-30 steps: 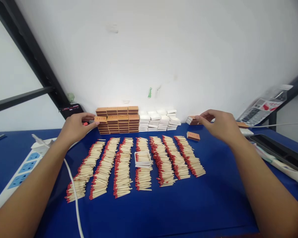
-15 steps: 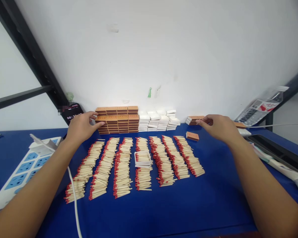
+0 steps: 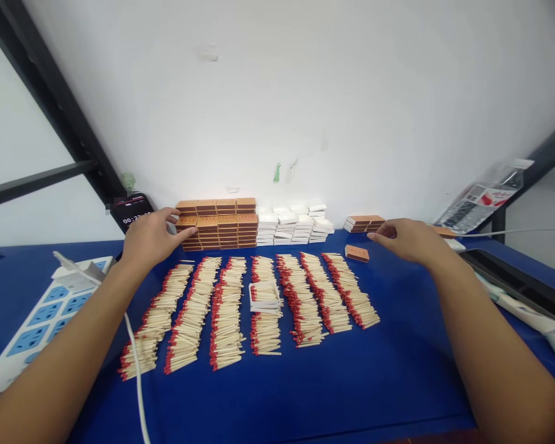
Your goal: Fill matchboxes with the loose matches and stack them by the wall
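My left hand [image 3: 152,235] rests at the left end of a stack of orange-brown matchboxes [image 3: 224,232], thumb along the front and fingers at the side, spread apart. My right hand [image 3: 409,239] hovers by a small stack of matchboxes [image 3: 367,222] at the right, its thumb and fingers slightly apart with nothing visible in them. One single matchbox [image 3: 356,253] lies flat before that small stack. White matchbox trays [image 3: 293,227] are piled beside the large stack. Several rows of red-headed matches [image 3: 229,314] cover the middle, with a white open tray frame [image 3: 264,305] on one row.
A power strip [image 3: 41,327] and its white cable [image 3: 137,376] lie at the left. Behind my left hand leans a phone [image 3: 132,206] showing a timer. A plastic bottle [image 3: 488,194] tilts at the right, near a dark phone-like device [image 3: 518,287]. The wall [image 3: 374,111] bounds the back.
My right hand has drawn back slightly right and down from the small matchbox stack, showing more of it. My left hand stays at the large stack.
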Action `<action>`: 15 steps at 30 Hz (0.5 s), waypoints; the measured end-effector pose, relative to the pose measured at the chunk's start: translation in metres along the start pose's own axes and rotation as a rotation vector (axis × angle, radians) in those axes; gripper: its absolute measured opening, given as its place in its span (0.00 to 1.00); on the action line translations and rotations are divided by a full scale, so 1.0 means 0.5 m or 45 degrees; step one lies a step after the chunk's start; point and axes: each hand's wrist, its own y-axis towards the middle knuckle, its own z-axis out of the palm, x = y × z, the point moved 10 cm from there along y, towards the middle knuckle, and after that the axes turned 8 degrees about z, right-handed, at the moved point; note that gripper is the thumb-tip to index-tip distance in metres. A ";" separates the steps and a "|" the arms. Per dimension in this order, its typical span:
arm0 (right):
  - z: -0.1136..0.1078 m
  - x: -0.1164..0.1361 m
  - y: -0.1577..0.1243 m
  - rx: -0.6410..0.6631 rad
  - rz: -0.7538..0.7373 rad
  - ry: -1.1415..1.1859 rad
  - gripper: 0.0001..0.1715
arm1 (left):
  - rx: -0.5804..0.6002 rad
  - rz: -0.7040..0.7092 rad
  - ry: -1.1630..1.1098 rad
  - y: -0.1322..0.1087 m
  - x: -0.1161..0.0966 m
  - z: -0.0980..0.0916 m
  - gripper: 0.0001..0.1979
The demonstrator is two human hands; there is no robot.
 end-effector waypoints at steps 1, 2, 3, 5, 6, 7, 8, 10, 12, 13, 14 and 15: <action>0.003 0.000 0.001 0.006 -0.004 0.004 0.19 | 0.007 0.004 0.009 0.000 -0.002 -0.001 0.31; 0.004 0.001 0.002 0.004 -0.016 0.009 0.19 | 0.012 0.009 0.017 0.000 -0.004 -0.002 0.31; 0.005 0.003 0.002 -0.004 -0.036 0.014 0.18 | 0.013 0.013 0.023 0.000 -0.007 -0.004 0.31; 0.005 0.007 0.003 -0.029 -0.077 0.023 0.18 | 0.010 0.012 0.033 -0.001 -0.013 -0.009 0.32; 0.006 0.007 0.003 -0.034 -0.090 0.028 0.18 | 0.011 0.006 0.042 -0.001 -0.016 -0.011 0.32; 0.008 0.008 0.004 -0.032 -0.094 0.030 0.18 | 0.014 -0.002 0.054 -0.002 -0.019 -0.012 0.32; 0.010 0.007 0.005 -0.020 -0.089 0.029 0.18 | 0.018 -0.008 0.068 -0.003 -0.021 -0.014 0.32; 0.017 0.005 0.006 0.014 -0.069 0.021 0.19 | 0.022 -0.018 0.097 -0.004 -0.027 -0.016 0.33; 0.019 0.004 0.006 0.034 -0.052 0.009 0.20 | 0.020 -0.023 0.113 -0.006 -0.033 -0.016 0.35; 0.018 0.003 0.006 0.038 -0.042 0.002 0.21 | 0.017 -0.025 0.117 -0.006 -0.036 -0.015 0.35; 0.018 0.002 0.006 0.040 -0.030 -0.004 0.21 | 0.012 -0.027 0.120 -0.007 -0.038 -0.013 0.36; 0.017 -0.001 0.007 0.045 -0.013 -0.012 0.21 | 0.009 -0.026 0.122 -0.008 -0.039 -0.010 0.35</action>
